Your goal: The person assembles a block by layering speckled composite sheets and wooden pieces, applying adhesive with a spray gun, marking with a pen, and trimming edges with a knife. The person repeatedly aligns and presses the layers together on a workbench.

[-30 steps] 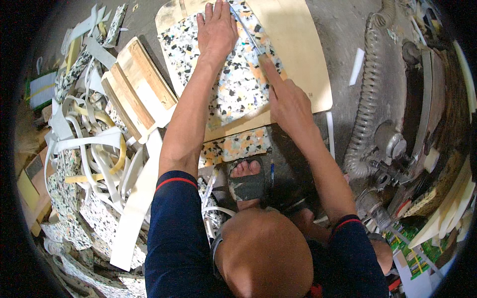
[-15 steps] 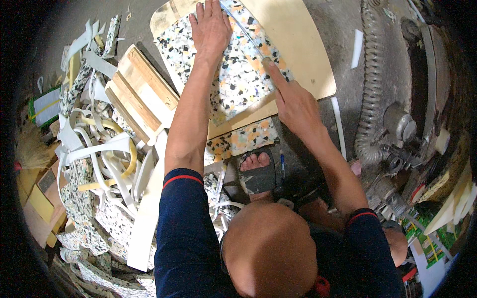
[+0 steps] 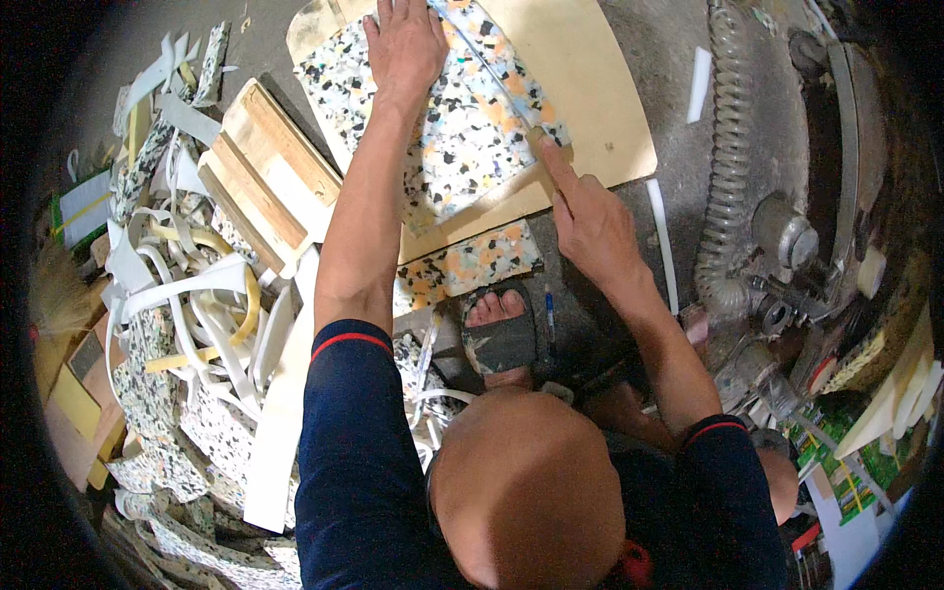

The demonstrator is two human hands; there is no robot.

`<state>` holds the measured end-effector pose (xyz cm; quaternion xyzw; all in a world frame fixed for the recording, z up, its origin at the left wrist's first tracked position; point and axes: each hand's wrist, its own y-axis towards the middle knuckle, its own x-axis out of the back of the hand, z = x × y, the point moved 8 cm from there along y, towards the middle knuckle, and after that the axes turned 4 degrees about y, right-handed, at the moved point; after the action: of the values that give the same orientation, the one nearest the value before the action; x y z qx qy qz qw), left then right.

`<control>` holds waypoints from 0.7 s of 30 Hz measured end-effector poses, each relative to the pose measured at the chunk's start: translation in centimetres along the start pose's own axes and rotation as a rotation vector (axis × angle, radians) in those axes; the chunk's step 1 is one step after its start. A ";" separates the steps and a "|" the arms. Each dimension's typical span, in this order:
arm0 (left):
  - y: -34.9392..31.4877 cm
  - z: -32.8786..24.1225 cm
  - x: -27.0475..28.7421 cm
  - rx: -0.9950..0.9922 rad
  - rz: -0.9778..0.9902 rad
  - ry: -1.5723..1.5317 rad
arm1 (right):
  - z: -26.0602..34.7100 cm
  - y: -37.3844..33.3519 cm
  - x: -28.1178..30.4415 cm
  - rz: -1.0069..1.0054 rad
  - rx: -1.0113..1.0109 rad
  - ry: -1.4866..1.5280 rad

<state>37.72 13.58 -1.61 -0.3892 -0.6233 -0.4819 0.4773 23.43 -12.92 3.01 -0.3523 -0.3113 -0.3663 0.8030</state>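
Grey workshop floor (image 3: 659, 79) all around, scraps heaped to the left, a clear ribbed hose (image 3: 726, 147) snaking down on the right, and at top centre a pale, round-cornered board (image 3: 595, 98) lies flat! On it sits the speckled foam sheet (image 3: 462, 128), bare board showing to its right and along its near edge; that hard backing presumably gives the soft foam firm support.

Look at the left hand (image 3: 408, 49): palm down, fingers a little apart, arm stretched long across the sheet. It grips nothing; it appears to be pressing, most likely so the foam can't slide. And the right hand (image 3: 602, 231)? Closed around the handle of a long thin-bladed knife (image 3: 503, 88), index finger laid out along the top, seemingly for steering. Blade slants up and away over the foam's right side, its far end up beside the left hand, so those fingers sit to the left of the line.

Down near the sandalled foot (image 3: 499, 329), a loose foam strip (image 3: 467, 264) rests just off the board, a blue pen (image 3: 551, 320) beside the foot. Offcuts (image 3: 211, 324) pile at left, well apart from the blade.
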 end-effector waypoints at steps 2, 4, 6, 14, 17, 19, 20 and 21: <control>0.0 -0.1 0.2 -0.004 0.004 -0.013 | 0.8 1.2 0.6 -0.077 0.084 0.050; 0.1 0.0 0.2 0.016 0.004 -0.034 | 1.4 3.2 0.3 -0.116 0.105 0.044; 0.1 0.1 0.2 0.019 -0.001 -0.030 | 1.7 4.6 0.1 -0.138 0.113 0.021; 0.0 0.3 0.4 0.044 0.020 -0.043 | -1.3 -3.3 -0.3 -0.030 0.030 -0.024; 0.0 0.3 0.2 0.039 0.026 -0.040 | -1.0 -3.9 0.3 -0.107 0.101 0.036; 0.0 0.2 -0.1 0.029 0.044 -0.030 | -0.4 -2.1 0.2 -0.113 0.101 0.048; 0.1 0.2 -0.1 0.019 0.033 -0.024 | -0.3 -1.0 -0.1 -0.090 0.072 0.043; 0.1 0.2 0.0 0.009 0.023 -0.019 | 0.4 0.3 0.1 -0.158 0.126 0.041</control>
<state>37.75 13.75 -1.63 -0.3988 -0.6255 -0.4697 0.4787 23.66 -12.46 3.25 -0.2676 -0.3441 -0.4154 0.7984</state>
